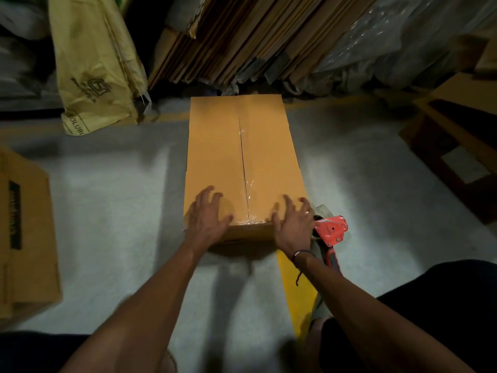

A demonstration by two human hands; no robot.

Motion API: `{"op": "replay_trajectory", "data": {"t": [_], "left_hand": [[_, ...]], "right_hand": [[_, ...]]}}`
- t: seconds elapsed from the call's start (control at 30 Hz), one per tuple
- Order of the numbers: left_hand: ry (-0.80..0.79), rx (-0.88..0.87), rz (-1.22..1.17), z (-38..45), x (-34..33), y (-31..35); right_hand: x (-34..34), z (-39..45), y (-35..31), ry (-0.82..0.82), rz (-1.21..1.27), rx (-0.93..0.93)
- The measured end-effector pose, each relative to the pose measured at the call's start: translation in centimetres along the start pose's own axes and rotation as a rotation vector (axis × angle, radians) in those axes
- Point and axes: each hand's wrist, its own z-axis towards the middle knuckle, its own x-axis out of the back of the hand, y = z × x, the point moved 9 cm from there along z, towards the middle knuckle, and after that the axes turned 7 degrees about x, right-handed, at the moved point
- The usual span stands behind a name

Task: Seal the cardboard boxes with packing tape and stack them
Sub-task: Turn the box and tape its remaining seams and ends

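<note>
Both arms reach forward, left hand (208,215) and right hand (291,224) spread, fingers splayed.

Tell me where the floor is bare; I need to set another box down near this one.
Bare grey floor lies left of the taped box, up to the side carton. Right is tighter: tape dispenser, yellow strip, open box. Behind, flattened cardboard crowds in.

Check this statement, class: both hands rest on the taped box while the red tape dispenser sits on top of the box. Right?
Not quite. The head view shows the tape dispenser on the floor beside the box, by the right hand. The left hand also rests on the box.
</note>
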Motion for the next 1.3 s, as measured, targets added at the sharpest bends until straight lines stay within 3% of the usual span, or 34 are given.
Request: {"op": "replay_trajectory", "data": {"t": [0.07, 0.13, 0.23, 0.5, 0.63, 0.8, 0.9, 0.97, 1.07, 1.3], "left_hand": [[0.074, 0.181, -0.017, 0.0, 1.1, -3.7], [-0.052, 0.320, -0.091, 0.2, 0.0, -7.1], [-0.274, 0.356, -0.234, 0.2, -2.2, -8.9], [-0.106, 0.483, -0.314, -7.4, -1.3, -5.7], [-0.076, 0.466, -0.266, -11.0, -2.0, -1.4], [-0.165, 0.406, -0.227, -12.9, -4.9, 2.7], [-0.213, 0.285, -0.221, -13.4, -5.3, 4.3], [-0.222, 0.193, -0.165, -13.3, -4.9, 4.3], [-0.105, 0.200, -0.152, -11.8, -2.6, 1.7], [0.142, 0.457, -0.128, -7.0, 3.1, -10.6]], "right_hand": [[-0.4, 0.4, 3.6, -0.041, 0.085, -0.261], [-2.3, 1.4, 5.7, -0.202, 0.245, -0.387], [-4.5, 2.8, 6.5, -0.346, 0.308, -0.349], [-3.0, 6.2, 5.8, -0.339, 0.329, -0.186], [-2.5, 6.2, 3.7, -0.279, 0.346, -0.205], [-5.1, 0.3, 1.1, -0.152, 0.625, -0.375], [-7.0, -5.1, 0.9, -0.109, 0.778, -0.546], [-7.7, -7.5, 0.4, -0.119, 0.802, -0.542], [-7.8, -7.7, 0.8, -0.132, 0.776, -0.468], [-6.0, -1.8, 3.5, -0.240, 0.712, -0.305]]}}
